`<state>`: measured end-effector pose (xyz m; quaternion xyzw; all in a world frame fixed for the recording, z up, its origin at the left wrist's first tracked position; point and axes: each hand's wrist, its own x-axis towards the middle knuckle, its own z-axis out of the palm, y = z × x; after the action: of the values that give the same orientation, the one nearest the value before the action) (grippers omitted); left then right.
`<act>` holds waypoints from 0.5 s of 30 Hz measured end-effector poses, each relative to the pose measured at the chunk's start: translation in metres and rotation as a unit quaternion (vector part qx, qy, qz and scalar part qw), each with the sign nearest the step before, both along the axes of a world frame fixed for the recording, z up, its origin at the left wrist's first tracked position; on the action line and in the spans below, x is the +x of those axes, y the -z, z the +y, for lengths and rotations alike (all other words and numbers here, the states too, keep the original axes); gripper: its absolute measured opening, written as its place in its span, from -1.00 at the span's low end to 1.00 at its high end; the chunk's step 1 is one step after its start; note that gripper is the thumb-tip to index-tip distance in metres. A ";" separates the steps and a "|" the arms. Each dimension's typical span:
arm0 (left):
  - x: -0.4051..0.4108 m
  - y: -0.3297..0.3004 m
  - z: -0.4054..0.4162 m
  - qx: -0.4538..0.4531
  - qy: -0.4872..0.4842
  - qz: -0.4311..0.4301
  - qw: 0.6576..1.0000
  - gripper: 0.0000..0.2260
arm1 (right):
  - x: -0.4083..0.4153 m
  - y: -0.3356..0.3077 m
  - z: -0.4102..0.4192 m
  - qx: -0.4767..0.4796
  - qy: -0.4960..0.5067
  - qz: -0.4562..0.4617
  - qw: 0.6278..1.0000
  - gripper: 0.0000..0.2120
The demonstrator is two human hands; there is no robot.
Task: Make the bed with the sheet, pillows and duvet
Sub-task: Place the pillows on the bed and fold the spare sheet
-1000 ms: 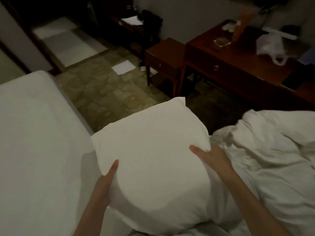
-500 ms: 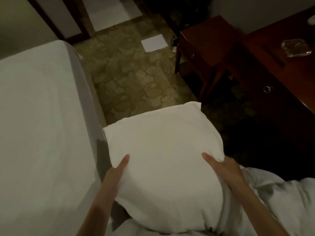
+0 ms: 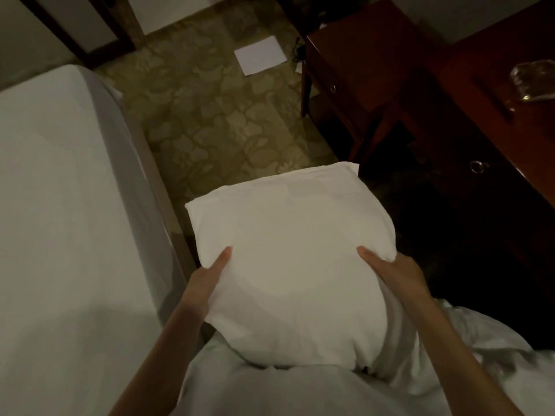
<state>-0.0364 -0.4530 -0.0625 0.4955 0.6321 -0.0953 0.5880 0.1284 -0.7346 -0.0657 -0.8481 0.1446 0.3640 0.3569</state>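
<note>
Sheet [image 3: 60,220] already smooth on the bed left of the pillow [image 3: 288,256], gripped by both hands [image 3: 207,283] [image 3: 393,274], fingers clamped on its sides; pillows unplaced, duvet [image 3: 300,391] crumpled below it.

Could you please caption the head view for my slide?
Both hands, left hand and right hand, hold a white pillow beside the bed.

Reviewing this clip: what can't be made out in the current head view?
- Fingers of the left hand and right hand: behind the pillow; only thumbs show.
- Pillow's lower edge: sunk in the bedding.
- Clear object on the desk: cut by the right edge, dim.
- Mattress: head end out of frame.
</note>
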 end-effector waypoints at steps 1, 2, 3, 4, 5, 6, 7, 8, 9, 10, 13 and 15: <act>0.006 0.001 0.009 -0.002 -0.005 0.003 1.000 -0.35 | 0.008 0.000 0.011 -0.001 -0.004 -0.004 1.000 -0.28; 0.012 0.001 0.018 -0.006 -0.006 0.003 1.000 -0.35 | 0.016 -0.001 0.024 -0.003 -0.008 -0.008 1.000 -0.28; 0.017 0.001 0.029 -0.011 -0.008 -0.001 1.000 -0.33 | 0.025 -0.001 0.037 -0.004 -0.011 -0.013 1.000 -0.27; 0.024 0.002 0.042 -0.014 -0.013 -0.011 1.000 -0.30 | 0.035 -0.002 0.053 -0.005 -0.015 -0.018 1.000 -0.27; 0.032 0.003 0.057 -0.022 -0.018 -0.023 0.999 -0.24 | 0.046 -0.001 0.069 -0.004 -0.019 -0.023 1.000 -0.27; 0.040 0.006 0.072 -0.029 -0.023 -0.034 0.999 -0.17 | 0.058 0.000 0.086 -0.002 -0.025 -0.029 0.999 -0.26; 0.048 0.009 0.088 -0.036 -0.030 -0.043 0.998 -0.12 | 0.069 0.001 0.106 0.001 -0.032 -0.035 0.999 -0.25; 0.057 0.011 0.105 -0.039 -0.038 -0.051 0.997 -0.11 | 0.081 0.001 0.126 0.002 -0.040 -0.041 0.998 -0.23; 0.068 0.010 0.124 -0.040 -0.050 -0.057 0.996 -0.16 | 0.095 0.002 0.148 0.002 -0.047 -0.047 0.998 -0.22; 0.079 0.007 0.144 -0.041 -0.064 -0.065 0.995 -0.20 | 0.109 -0.001 0.171 0.002 -0.055 -0.051 0.997 -0.21; 0.111 -0.001 0.210 -0.043 -0.089 -0.083 0.992 -0.29 | 0.152 -0.015 0.243 0.003 -0.079 -0.058 0.995 -0.18; 0.126 -0.009 0.250 -0.030 -0.105 -0.110 0.988 -0.30 | 0.175 -0.026 0.288 0.019 -0.089 -0.065 0.994 -0.20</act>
<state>0.0894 -0.2034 -0.0539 0.4164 0.6089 0.0031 0.6752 0.3033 -0.4461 -0.0398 -0.8724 0.0378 0.3413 0.3479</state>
